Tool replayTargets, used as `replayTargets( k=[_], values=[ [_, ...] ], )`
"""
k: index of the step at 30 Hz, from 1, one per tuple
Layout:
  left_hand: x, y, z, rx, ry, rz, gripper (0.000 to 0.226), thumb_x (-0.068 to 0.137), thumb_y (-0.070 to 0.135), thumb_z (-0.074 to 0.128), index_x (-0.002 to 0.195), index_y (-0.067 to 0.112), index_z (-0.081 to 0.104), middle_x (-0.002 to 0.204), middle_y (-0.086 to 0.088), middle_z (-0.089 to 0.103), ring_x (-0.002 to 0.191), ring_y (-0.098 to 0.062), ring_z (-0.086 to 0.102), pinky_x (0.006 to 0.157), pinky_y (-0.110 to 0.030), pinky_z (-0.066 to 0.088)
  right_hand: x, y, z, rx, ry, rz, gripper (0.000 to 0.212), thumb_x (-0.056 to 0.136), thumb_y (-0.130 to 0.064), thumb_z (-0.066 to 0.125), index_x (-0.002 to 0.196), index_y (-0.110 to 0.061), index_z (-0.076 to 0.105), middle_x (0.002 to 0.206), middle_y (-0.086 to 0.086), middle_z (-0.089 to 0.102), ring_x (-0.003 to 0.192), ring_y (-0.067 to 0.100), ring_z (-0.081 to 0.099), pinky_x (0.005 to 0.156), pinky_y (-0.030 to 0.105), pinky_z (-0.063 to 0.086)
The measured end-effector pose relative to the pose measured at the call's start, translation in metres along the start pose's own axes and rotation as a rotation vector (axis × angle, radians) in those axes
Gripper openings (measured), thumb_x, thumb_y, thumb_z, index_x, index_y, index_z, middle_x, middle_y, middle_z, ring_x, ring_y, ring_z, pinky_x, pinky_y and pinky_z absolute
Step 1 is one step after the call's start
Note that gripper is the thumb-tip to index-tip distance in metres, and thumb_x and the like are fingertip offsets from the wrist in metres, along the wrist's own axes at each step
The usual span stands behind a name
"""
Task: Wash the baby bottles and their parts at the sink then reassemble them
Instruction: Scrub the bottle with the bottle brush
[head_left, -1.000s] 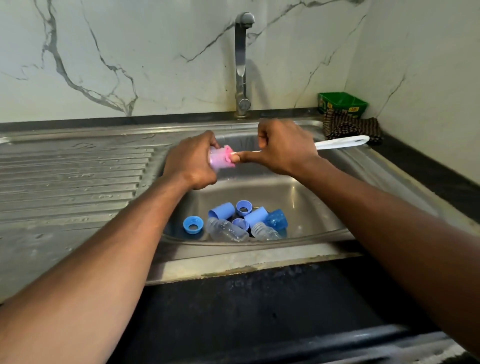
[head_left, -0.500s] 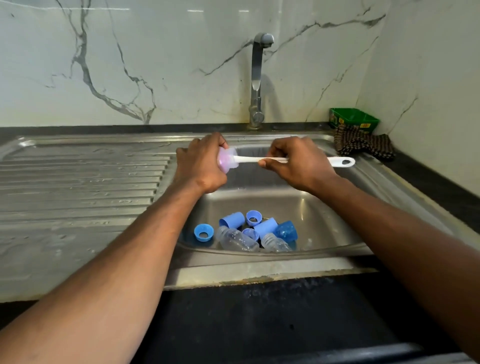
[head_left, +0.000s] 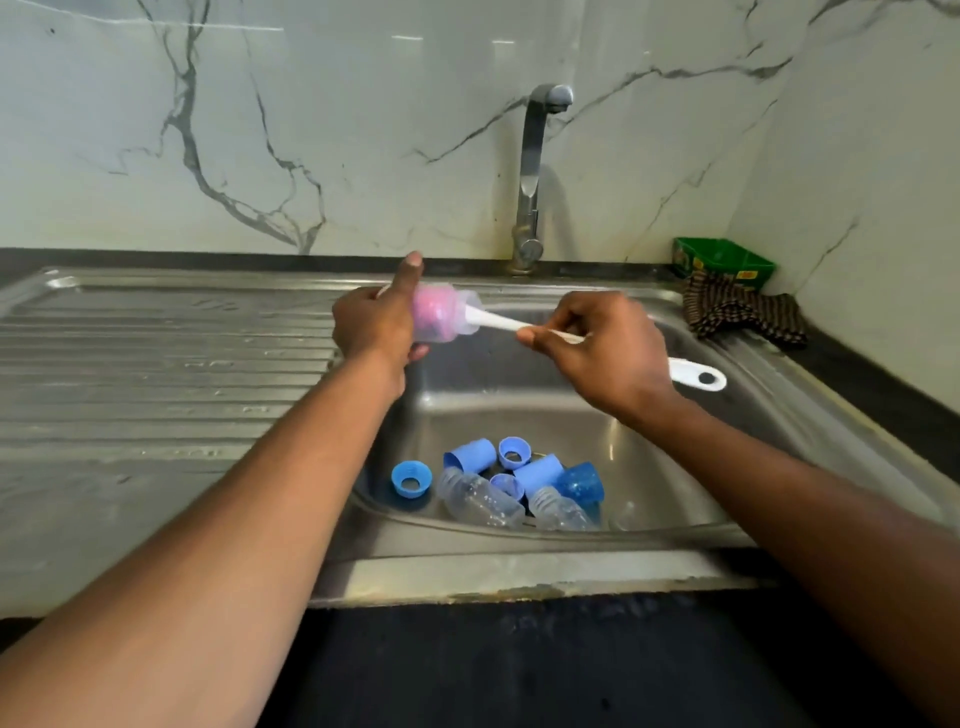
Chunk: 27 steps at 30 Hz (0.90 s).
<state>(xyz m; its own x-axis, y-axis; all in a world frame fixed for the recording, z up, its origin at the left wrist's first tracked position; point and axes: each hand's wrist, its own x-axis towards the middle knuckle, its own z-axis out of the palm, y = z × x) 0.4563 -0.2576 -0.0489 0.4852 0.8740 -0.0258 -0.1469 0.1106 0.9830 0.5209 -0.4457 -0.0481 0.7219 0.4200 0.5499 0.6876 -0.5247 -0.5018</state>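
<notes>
Hands up over the basin, and you've got both of them busy: your left hand (head_left: 376, 325) is wrapped round the clear bottle (head_left: 447, 313), thumb sticking straight up, holding it on its side with the mouth turned to your right. Pink brush head sits inside that bottle, showing through the plastic. Your right hand (head_left: 605, 348) is curled round the white brush (head_left: 498, 322) handle, fingertips pinching the shaft just clear of the bottle mouth, and the far end of the handle with its hanging hole pokes out past your wrist, over the sink (head_left: 571, 564) rim. Down in the bowl, near the front wall, the rest of the parts lie in a heap: two clear bottles (head_left: 480, 501) on their sides, touching blue caps (head_left: 470, 454) and blue rings (head_left: 410, 479), one ring a little apart on the left. Tap (head_left: 532, 176) stands behind the bowl; whether water runs, you can't tell. Green tub (head_left: 724, 260) and a dark cloth (head_left: 737, 312) sit in the right back corner.
</notes>
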Motion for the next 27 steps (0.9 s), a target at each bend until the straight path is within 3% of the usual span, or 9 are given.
replayTargets(
  k=[4,6,11,14,16,19,21,24,27],
  values=[
    [-0.006,0.003,0.013,-0.323,-0.205,0.132,0.010,0.087,0.020,0.074,0.092,0.015,0.066,0.099,-0.007,0.069,0.091,-0.020,0.066,0.087,-0.046,0.057,0.009,0.015,-0.010,0.593,-0.369,0.342,0.032,0.078,-0.038,0.078,0.077,-0.007,0.069,0.054,-0.002,0.050,0.041,0.009,0.032,0.038,0.019,0.024],
    [-0.009,0.002,0.013,-0.404,-0.278,0.197,0.011,0.088,0.005,0.070,0.093,0.014,0.067,0.102,-0.005,0.070,0.098,-0.016,0.065,0.096,-0.038,0.052,0.012,0.022,-0.017,0.652,-0.564,0.459,0.036,0.072,-0.042,0.076,0.081,-0.009,0.068,0.056,0.000,0.047,0.039,0.008,0.029,0.035,0.017,0.021],
    [0.002,-0.002,0.005,-0.093,-0.156,0.338,0.021,0.080,-0.001,0.075,0.080,0.014,0.060,0.087,-0.001,0.067,0.082,-0.014,0.065,0.080,-0.028,0.053,0.013,0.029,-0.017,0.259,-0.223,0.176,0.032,0.078,-0.038,0.082,0.063,-0.017,0.064,0.055,-0.001,0.063,0.044,0.012,0.051,0.046,0.023,0.040],
    [0.008,0.007,-0.006,0.268,0.033,0.249,0.046,0.069,0.053,0.082,0.079,0.013,0.061,0.077,-0.001,0.065,0.067,-0.020,0.062,0.067,-0.031,0.058,0.003,0.017,-0.014,-0.090,-0.076,-0.002,0.035,0.079,-0.051,0.078,0.068,-0.022,0.060,0.061,-0.006,0.061,0.065,0.017,0.059,0.057,0.030,0.038],
    [-0.001,0.013,-0.015,0.427,-0.031,0.109,0.061,0.066,0.070,0.076,0.071,0.011,0.060,0.069,-0.005,0.065,0.052,-0.021,0.058,0.048,-0.028,0.054,-0.002,0.005,-0.013,-0.200,-0.020,-0.079,0.034,0.081,-0.053,0.074,0.075,-0.022,0.062,0.061,-0.007,0.056,0.068,0.020,0.056,0.058,0.030,0.031],
    [-0.009,0.013,-0.019,0.293,-0.214,-0.040,0.045,0.075,0.055,0.077,0.076,0.012,0.062,0.072,-0.008,0.064,0.055,-0.020,0.061,0.042,-0.023,0.052,-0.005,-0.004,-0.012,-0.264,0.018,-0.126,0.036,0.084,-0.055,0.070,0.081,-0.020,0.065,0.062,-0.006,0.055,0.067,0.021,0.054,0.057,0.031,0.030],
    [-0.010,0.012,-0.015,0.036,-0.327,-0.080,0.034,0.083,0.040,0.075,0.092,0.010,0.063,0.084,-0.006,0.066,0.072,-0.021,0.068,0.052,-0.027,0.058,-0.001,0.003,-0.009,-0.034,-0.058,0.018,0.035,0.083,-0.051,0.073,0.074,-0.018,0.065,0.059,-0.007,0.056,0.057,0.015,0.049,0.053,0.028,0.033],
    [-0.010,0.009,-0.007,-0.302,-0.458,0.004,0.017,0.088,0.025,0.068,0.102,0.019,0.061,0.109,-0.004,0.068,0.105,-0.023,0.068,0.071,-0.039,0.060,0.004,0.010,-0.014,0.671,-0.401,0.475,0.032,0.089,-0.043,0.070,0.079,-0.012,0.064,0.052,-0.004,0.046,0.041,0.010,0.030,0.039,0.019,0.022],
    [-0.014,0.008,-0.005,-0.178,-0.465,0.092,0.012,0.087,0.028,0.070,0.096,0.029,0.063,0.115,0.001,0.067,0.119,-0.019,0.060,0.082,-0.045,0.052,0.003,0.017,-0.015,0.680,-0.381,0.478,0.032,0.089,-0.039,0.070,0.080,-0.010,0.061,0.054,0.000,0.046,0.037,0.008,0.029,0.037,0.019,0.020]
  ],
)
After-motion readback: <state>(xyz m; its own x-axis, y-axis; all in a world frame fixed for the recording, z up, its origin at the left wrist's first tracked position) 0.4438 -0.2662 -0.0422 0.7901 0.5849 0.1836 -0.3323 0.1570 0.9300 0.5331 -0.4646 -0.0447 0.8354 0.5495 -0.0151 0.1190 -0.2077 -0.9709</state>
